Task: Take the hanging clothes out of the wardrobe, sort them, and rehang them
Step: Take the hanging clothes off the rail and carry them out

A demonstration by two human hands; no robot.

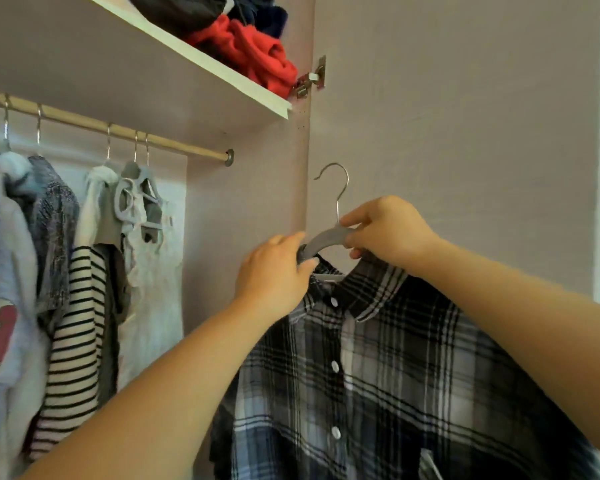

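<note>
A black, white and blue plaid shirt (378, 382) hangs on a grey hanger (326, 241) with a metal hook (338, 188), held up in front of the wardrobe's right side panel. My right hand (388, 232) pinches the hanger just below the hook. My left hand (274, 271) grips the hanger's left arm at the shirt's collar. To the left, the wooden rail (174, 145) carries several hung garments, among them a striped top (77, 327) and a pale lace piece (149, 306).
A white shelf (222, 74) above the rail holds a red fleece (257, 53) and dark folded clothes. A metal door hinge (309, 81) sits at the panel's top. The rail's right end near its bracket (228, 157) has no hangers.
</note>
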